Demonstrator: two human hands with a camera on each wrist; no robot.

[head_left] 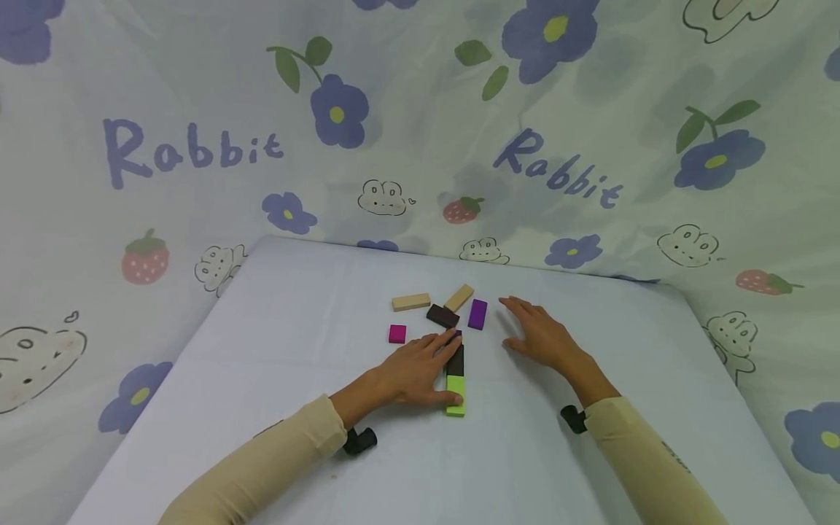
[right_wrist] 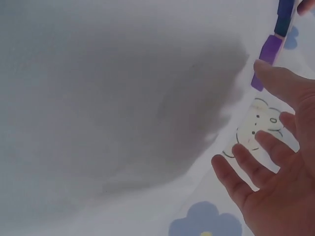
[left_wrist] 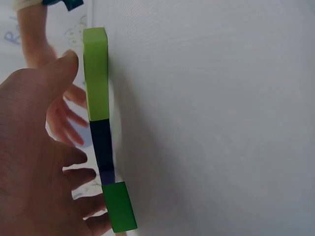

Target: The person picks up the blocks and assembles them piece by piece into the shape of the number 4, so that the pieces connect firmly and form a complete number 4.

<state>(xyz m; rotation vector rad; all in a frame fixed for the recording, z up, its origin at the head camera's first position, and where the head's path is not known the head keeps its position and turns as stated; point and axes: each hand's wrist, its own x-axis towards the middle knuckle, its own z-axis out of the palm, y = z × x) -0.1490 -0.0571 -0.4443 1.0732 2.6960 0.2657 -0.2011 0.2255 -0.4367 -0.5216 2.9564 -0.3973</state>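
My left hand (head_left: pixel 420 368) reaches over a straight row of blocks, palm down with fingers spread and lightly bent. Its thumb overlaps the lime green block (head_left: pixel 456 385) at the row's near end, and its index fingertip overlaps the dark blue block (head_left: pixel 458 334) at the far end. Between these lies a black block (head_left: pixel 456 360). In the left wrist view, a green block (left_wrist: pixel 120 206) sits by the outer fingertips; the hand hides it in the head view. My right hand (head_left: pixel 541 332) holds nothing, fingers loosely extended, right of a purple block (head_left: pixel 477 314).
Beyond the left hand lie a dark brown block (head_left: pixel 442 316), a pale wooden block (head_left: pixel 410 302) and a second, angled wooden block (head_left: pixel 459 297). A small magenta block (head_left: pixel 397 334) lies left of these. The white tabletop (head_left: pixel 295 313) meets a printed curtain (head_left: pixel 420 146) behind.
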